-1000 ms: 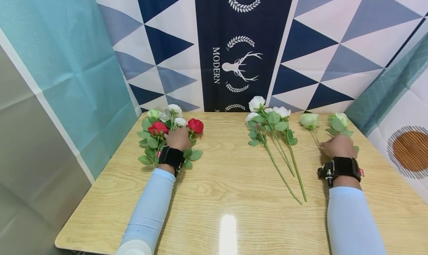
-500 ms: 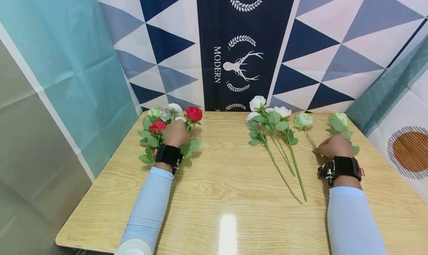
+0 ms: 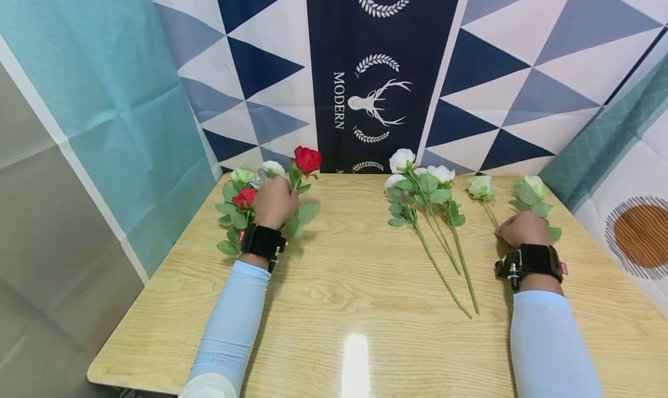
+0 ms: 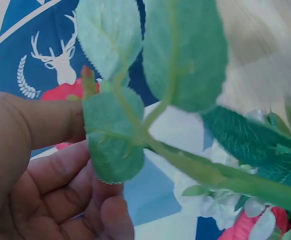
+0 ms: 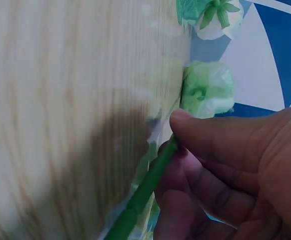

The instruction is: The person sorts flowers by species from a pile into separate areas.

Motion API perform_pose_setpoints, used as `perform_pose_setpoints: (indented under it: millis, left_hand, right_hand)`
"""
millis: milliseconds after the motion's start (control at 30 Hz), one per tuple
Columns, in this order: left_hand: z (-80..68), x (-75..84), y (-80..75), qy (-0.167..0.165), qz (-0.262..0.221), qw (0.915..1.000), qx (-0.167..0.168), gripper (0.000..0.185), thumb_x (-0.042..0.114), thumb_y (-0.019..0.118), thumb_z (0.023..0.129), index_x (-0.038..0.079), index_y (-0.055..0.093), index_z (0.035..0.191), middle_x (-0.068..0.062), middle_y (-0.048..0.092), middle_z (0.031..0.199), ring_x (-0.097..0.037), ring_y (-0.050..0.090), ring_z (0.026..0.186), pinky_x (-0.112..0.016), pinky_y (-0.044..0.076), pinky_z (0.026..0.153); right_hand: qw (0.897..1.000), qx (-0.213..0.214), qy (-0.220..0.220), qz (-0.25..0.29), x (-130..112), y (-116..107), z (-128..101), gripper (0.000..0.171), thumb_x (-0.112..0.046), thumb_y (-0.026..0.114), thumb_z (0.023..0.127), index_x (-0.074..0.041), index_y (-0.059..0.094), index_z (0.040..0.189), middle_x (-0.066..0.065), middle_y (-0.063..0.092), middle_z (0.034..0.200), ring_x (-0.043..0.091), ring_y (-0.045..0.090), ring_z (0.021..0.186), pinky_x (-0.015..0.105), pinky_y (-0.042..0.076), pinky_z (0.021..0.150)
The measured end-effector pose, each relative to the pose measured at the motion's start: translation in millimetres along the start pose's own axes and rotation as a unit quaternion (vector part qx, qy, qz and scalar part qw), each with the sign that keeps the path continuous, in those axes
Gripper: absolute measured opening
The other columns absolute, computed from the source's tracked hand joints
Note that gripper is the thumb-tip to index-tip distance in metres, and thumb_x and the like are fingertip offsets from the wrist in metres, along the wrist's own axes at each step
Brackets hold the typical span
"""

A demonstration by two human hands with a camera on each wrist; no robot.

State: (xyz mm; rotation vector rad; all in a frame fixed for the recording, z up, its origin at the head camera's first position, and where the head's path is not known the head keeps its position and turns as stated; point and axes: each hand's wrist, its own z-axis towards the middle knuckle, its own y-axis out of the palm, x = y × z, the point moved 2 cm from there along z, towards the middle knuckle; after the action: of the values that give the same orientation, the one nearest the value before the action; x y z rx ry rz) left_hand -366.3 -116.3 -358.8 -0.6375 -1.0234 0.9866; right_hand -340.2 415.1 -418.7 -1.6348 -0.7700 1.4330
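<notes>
My left hand (image 3: 273,203) pinches the stem of a red rose (image 3: 307,159), whose bloom is raised above the other flowers at the table's back left. Its broad green leaves (image 4: 185,55) fill much of the left wrist view, partly hiding the fingers. Under and beside this hand lie a second red rose (image 3: 244,198), a pale green rose (image 3: 242,176) and a white rose (image 3: 273,167). Over at the right, my right hand (image 3: 524,231) holds the green stem (image 5: 148,182) of a pale green rose (image 3: 480,187) between thumb and fingers, low over the table.
Several white roses (image 3: 402,160) lie between the hands, their long stems (image 3: 440,276) pointing toward the front. Another pale green rose (image 3: 532,189) rests beyond the right hand. A patterned cloth (image 3: 376,96) hangs behind the wooden table (image 3: 323,305).
The left hand has lifted the red rose up and away from the bunch. The right hand has shifted slightly left, its pale green rose tilting left and then partly back.
</notes>
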Motion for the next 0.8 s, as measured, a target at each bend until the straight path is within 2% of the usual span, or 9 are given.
perform_pose_setpoints:
  millis: [133, 233, 333, 600, 800]
  left_hand:
    - [-1.3, 4.7, -5.2, 0.022, -0.009, 0.9991, 0.035, 0.049, 0.011, 0.06, 0.1, 0.015, 0.043, 0.054, 0.001, 0.033, 0.05, -0.016, 0.035, 0.045, -0.029, 0.023, 0.046]
    - [-2.2, 6.5, -6.8, 0.029, -0.012, 0.9983, 0.05, 0.045, 0.013, 0.063, 0.101, 0.014, 0.052, 0.057, -0.003, 0.045, 0.052, -0.02, 0.047, 0.049, -0.031, 0.028, 0.048]
    - [-2.6, 8.0, -7.6, 0.037, -0.015, 0.9974, 0.06, 0.039, 0.014, 0.064, 0.101, 0.012, 0.06, 0.062, -0.006, 0.054, 0.056, -0.023, 0.052, 0.053, -0.032, 0.032, 0.05]
    - [-2.7, 10.3, -11.0, 0.049, -0.031, 0.9949, 0.082, 0.026, 0.014, 0.066, 0.1, 0.007, 0.075, 0.077, -0.009, 0.068, 0.07, -0.023, 0.058, 0.057, -0.036, 0.044, 0.054]
    - [-3.0, 11.1, -13.0, 0.052, -0.043, 0.9937, 0.089, 0.026, 0.015, 0.065, 0.1, 0.007, 0.077, 0.078, -0.008, 0.068, 0.069, -0.022, 0.058, 0.056, -0.035, 0.044, 0.053]
  right_hand:
    - [1.0, 0.015, 0.01, -0.003, 2.2, -0.8, 1.1, 0.025, -0.018, 0.069, 0.093, 0.004, 0.077, 0.082, 0.01, 0.069, 0.069, 0.033, 0.061, 0.07, 0.038, 0.046, 0.055]
    - [0.999, 0.023, 0.027, -0.002, 4.8, -1.4, 2.0, 0.024, -0.018, 0.069, 0.092, 0.003, 0.077, 0.083, 0.015, 0.069, 0.076, 0.037, 0.06, 0.075, 0.039, 0.046, 0.057]
    - [0.998, 0.033, 0.05, 0.0, 7.3, -1.4, 1.9, 0.024, -0.018, 0.067, 0.093, 0.003, 0.076, 0.085, 0.02, 0.069, 0.082, 0.036, 0.06, 0.075, 0.041, 0.047, 0.057]
    - [0.996, 0.046, 0.072, 0.004, 7.5, -0.5, 3.0, 0.025, -0.02, 0.067, 0.094, -0.001, 0.073, 0.08, 0.02, 0.068, 0.083, 0.035, 0.059, 0.074, 0.041, 0.046, 0.056]
    - [0.996, 0.045, 0.074, 0.007, 5.9, -1.1, 1.8, 0.026, -0.021, 0.07, 0.093, 0.003, 0.076, 0.086, 0.023, 0.07, 0.086, 0.037, 0.061, 0.075, 0.043, 0.047, 0.057]
